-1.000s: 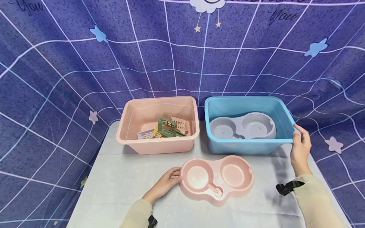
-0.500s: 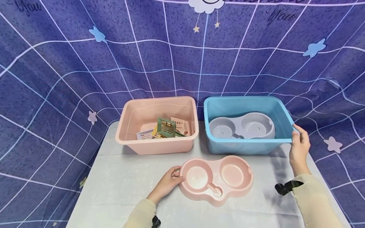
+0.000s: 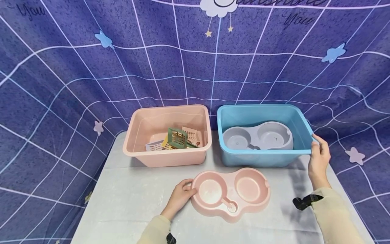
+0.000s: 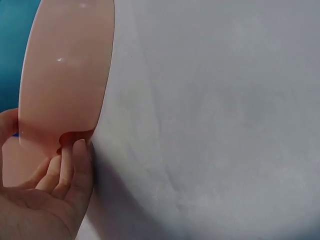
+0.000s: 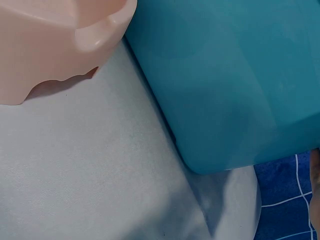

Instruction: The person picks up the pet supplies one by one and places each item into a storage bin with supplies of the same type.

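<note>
A pink double pet bowl (image 3: 230, 185) lies on the table in front of two bins. My left hand (image 3: 179, 196) grips its left end; in the left wrist view the fingertips (image 4: 80, 150) tuck into a notch at the lower edge of the bowl's wall. Off to the right, my right hand (image 3: 318, 164) holds the front right corner of a blue bin (image 3: 259, 159), thumb and fingers at the rim. Inside that bin rests a grey double pet bowl (image 3: 254, 134). The right wrist view catches just a sliver of the right hand (image 5: 315, 195).
A pink bin (image 3: 172, 159) stands left of the blue one, a narrow gap between them. It contains several litter scoops, a green scoop (image 3: 177, 137) uppermost. A purple patterned curtain (image 3: 195, 67) hangs behind the white-covered table (image 3: 128, 196).
The left thumb has come further onto the pink pet bowl's end, and the left forearm has shifted slightly right. The right hand still holds the bin corner; both bins look unmoved.
</note>
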`<state>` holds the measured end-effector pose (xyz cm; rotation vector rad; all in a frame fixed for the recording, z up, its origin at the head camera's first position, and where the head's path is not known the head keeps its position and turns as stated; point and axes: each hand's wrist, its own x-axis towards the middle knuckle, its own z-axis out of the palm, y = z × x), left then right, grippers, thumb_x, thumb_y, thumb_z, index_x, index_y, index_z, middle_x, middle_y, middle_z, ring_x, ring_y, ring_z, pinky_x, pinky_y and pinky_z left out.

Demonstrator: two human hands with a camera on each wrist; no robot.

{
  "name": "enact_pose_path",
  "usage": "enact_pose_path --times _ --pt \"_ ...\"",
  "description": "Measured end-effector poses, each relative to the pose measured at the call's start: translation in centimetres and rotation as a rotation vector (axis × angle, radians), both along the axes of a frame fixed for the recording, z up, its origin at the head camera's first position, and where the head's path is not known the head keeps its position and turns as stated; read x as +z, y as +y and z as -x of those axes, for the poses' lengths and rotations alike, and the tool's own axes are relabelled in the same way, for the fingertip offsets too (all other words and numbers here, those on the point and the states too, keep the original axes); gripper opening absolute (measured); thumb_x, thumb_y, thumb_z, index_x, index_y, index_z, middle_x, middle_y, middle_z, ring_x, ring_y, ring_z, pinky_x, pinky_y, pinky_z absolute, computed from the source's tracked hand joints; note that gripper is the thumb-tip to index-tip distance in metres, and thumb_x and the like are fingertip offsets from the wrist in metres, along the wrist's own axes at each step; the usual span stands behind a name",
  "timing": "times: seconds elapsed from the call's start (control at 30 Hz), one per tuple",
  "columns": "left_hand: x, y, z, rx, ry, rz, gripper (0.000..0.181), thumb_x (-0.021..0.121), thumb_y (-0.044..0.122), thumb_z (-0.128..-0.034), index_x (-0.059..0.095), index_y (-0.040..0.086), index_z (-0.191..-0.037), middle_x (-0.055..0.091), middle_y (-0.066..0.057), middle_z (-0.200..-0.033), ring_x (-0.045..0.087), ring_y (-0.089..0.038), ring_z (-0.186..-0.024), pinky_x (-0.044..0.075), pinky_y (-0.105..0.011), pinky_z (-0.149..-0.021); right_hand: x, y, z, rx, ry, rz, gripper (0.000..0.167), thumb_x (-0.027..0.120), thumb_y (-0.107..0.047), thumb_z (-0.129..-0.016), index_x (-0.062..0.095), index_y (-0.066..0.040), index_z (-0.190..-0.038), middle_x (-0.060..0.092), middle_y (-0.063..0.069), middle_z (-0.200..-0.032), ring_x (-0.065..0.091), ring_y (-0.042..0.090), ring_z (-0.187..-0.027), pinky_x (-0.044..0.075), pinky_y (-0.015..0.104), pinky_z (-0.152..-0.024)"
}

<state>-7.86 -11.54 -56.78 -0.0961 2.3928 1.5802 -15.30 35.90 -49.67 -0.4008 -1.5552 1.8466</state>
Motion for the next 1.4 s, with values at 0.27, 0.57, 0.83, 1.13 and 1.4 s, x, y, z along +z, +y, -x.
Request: enact_pose_path --times 0.27,0.57,0.83,1.13,1.4 --pt "0.6 0.5 -0.1 0.077 0.012 -0.011 0.053 0.073 0.024 -0.0836 0.061 0.0 -0.13 0.074 -0.006 -0.083 0.068 -0.014 -0.076 0.053 -0.033 -0.079 -0.1 0.1 0.0 -0.018 -0.026 -0.016 0.032 0.051 -0.007 -0.098 0.069 -0.01 -0.125 0.063 -0.004 -0.111 0.051 0.011 -0.104 0.038 0.016 -0.085" --pt "1.5 1.1 -0.1 0.154 0.033 -0.064 0.046 0.073 0.023 -0.0829 0.066 0.004 -0.125 0.075 -0.009 -0.091 0.071 -0.016 -0.087 0.053 -0.033 -0.086 -0.4 0.2 0.2 -0.024 -0.017 -0.033 0.032 0.051 -0.007 -0.098 0.069 -0.009 -0.125 0.064 -0.004 -0.108 0.052 0.01 -0.103 0.038 0.016 -0.085" --pt "2.3 1.4 -0.2 0.227 0.022 -0.128 0.046 0.074 0.015 -0.0805 0.067 0.002 -0.124 0.075 -0.012 -0.087 0.071 -0.017 -0.08 0.053 -0.024 -0.078 -0.4 0.2 0.2 -0.027 0.004 -0.032 0.032 0.051 -0.006 -0.098 0.068 -0.008 -0.124 0.064 -0.003 -0.109 0.052 0.011 -0.104 0.039 0.017 -0.085" --pt "2.8 1.3 -0.6 0.258 0.008 -0.218 0.048 0.074 0.011 -0.0791 0.065 -0.001 -0.124 0.074 -0.011 -0.079 0.059 -0.009 -0.059 0.05 -0.022 -0.058 -0.3 0.1 0.2 -0.022 0.001 -0.018 0.032 0.05 -0.006 -0.098 0.069 -0.01 -0.124 0.063 -0.004 -0.111 0.051 0.011 -0.105 0.038 0.016 -0.086" --pt "3.7 1.1 -0.8 0.269 -0.033 -0.301 0.05 0.071 0.008 -0.081 0.062 -0.004 -0.128 0.074 -0.019 -0.093 0.067 -0.012 -0.068 0.056 -0.023 -0.06 -0.4 0.3 0.3 -0.024 0.013 -0.016 0.032 0.05 -0.005 -0.098 0.069 -0.008 -0.123 0.063 -0.003 -0.109 0.051 0.011 -0.104 0.038 0.016 -0.086"
